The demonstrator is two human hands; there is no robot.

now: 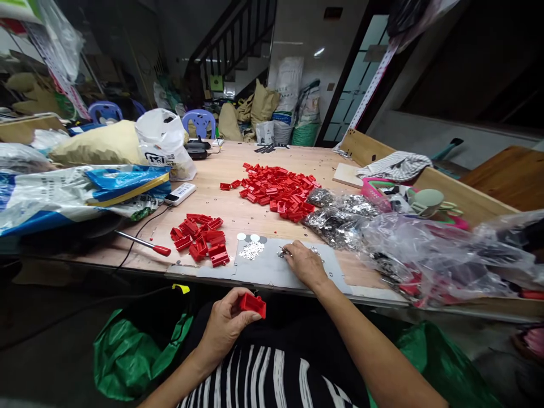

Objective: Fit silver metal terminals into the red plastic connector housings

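Observation:
Just in front of the table's near edge, my left hand grips a red plastic box-shaped part, its hollow side turned up towards me. Over a grey mat, my right hand has its fingertips pinched at a small metal piece; its palm partly hides more metal bits. Left of that hand, a little heap of thin silvery pieces lies on the mat, with white discs at its top edge. A smaller group of red parts lies left of the mat.
A large heap of red parts spreads across the table's middle. Clear bags of metal pieces and loose plastic crowd the right. Sacks, a white device and a red-tipped metal rod are on the left. A green bag hangs below.

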